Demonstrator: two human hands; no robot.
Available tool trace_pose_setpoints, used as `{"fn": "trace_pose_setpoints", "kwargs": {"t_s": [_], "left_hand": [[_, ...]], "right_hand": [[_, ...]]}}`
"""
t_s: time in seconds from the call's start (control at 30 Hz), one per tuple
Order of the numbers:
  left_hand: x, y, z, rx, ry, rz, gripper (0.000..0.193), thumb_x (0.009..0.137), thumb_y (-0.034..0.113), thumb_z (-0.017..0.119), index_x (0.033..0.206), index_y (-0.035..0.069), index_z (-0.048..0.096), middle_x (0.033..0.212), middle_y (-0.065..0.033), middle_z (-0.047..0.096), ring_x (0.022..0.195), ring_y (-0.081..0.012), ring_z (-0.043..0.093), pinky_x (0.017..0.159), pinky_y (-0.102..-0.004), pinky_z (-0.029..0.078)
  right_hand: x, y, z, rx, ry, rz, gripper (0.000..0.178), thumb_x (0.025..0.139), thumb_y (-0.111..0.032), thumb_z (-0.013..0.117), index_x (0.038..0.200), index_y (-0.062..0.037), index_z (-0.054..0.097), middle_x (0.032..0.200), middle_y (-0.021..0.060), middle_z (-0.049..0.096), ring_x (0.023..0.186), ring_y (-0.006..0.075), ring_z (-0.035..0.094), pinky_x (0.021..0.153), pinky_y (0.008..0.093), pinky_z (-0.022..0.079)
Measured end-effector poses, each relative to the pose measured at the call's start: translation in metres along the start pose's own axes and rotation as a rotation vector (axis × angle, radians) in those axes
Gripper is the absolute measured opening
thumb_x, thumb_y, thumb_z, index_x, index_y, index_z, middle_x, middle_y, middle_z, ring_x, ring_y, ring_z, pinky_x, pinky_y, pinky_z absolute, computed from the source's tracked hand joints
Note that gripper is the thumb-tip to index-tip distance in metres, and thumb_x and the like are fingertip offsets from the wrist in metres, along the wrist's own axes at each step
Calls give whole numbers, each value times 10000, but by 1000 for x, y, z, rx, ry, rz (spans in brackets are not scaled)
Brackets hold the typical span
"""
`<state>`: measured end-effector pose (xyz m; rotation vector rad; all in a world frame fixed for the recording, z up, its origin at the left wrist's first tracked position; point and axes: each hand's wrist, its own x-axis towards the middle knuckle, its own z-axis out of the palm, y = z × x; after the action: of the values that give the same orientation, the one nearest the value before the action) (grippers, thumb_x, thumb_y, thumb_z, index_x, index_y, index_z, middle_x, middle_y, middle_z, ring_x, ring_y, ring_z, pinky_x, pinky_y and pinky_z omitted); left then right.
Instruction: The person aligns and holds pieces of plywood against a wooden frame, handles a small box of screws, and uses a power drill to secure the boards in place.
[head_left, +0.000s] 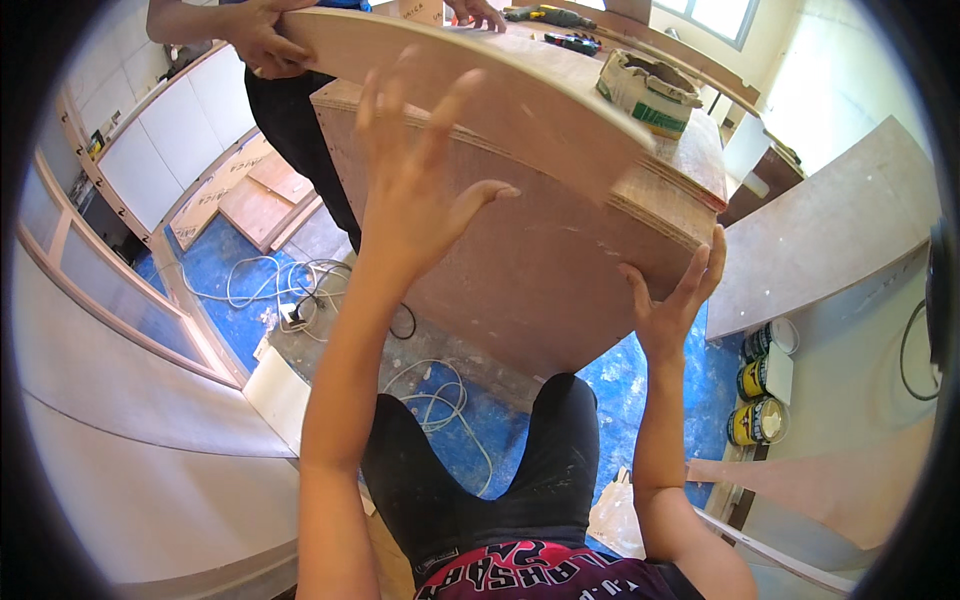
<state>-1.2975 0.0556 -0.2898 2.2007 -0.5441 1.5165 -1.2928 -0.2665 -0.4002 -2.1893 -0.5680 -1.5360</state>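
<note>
A long, thin plywood strip (450, 85) is tilted above a plywood box (500, 250). Its near end is blurred by motion. My left hand (410, 190) is raised in front of the strip with fingers spread; I cannot tell whether the fingertips touch it. At the box's right corner, my right hand (672, 305) has its thumb towards the front panel and its fingers by the side edge, spread apart. Across the box stands another person, whose hand (265, 40) grips the strip's far left end; that person's other hand (475, 12) is near the top.
On the box top sit a worn carton (650, 95) and a power tool (550, 15). White cable (240, 285) lies coiled over the blue floor sheet (225, 250). Paint cans (757, 422) line the right wall beneath a leaning board (820, 230). A framed panel (120, 270) stands left.
</note>
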Motion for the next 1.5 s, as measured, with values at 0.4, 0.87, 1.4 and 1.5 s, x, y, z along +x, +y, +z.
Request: {"fn": "trace_pose_setpoints", "kwargs": {"t_s": [0.4, 0.87, 1.4, 1.5], "left_hand": [[-86, 18, -83, -267, -262, -393, 353, 889, 54, 786, 1231, 52, 697, 1417, -137, 609, 1328, -269, 596, 1129, -421, 488], [29, 150, -216, 286, -346, 62, 399, 944, -8, 583, 1313, 132, 526, 1321, -222, 605, 1158, -303, 646, 1059, -468, 500], [-7, 163, -193, 279, -578, -212, 340, 902, -54, 645, 1223, 54, 621, 1182, -179, 686, 968, -240, 703, 832, -321, 537], [-28, 147, -184, 182, -393, -291, 325, 886, -64, 665, 1191, 47, 648, 1144, -174, 709, 940, -241, 717, 789, -306, 545]], "right_hand": [[3, 10, -18, -50, -34, -30, 1039, 755, -230, 946, 1596, -51, 363, 1566, 182, 387, 1464, 404, 372, 1205, 531, 345], [5, 5, -18, -7, -32, -7, 954, 764, -232, 943, 1569, -87, 452, 1574, 152, 411, 1435, 369, 390, 1176, 500, 348], [-5, 3, -13, -25, -39, 3, 998, 763, -211, 952, 1591, -67, 412, 1593, 167, 389, 1445, 370, 385, 1183, 483, 354], [-5, 5, -14, -47, -52, 19, 1009, 759, -186, 952, 1594, -59, 400, 1597, 175, 394, 1456, 377, 382, 1192, 484, 352]]}}
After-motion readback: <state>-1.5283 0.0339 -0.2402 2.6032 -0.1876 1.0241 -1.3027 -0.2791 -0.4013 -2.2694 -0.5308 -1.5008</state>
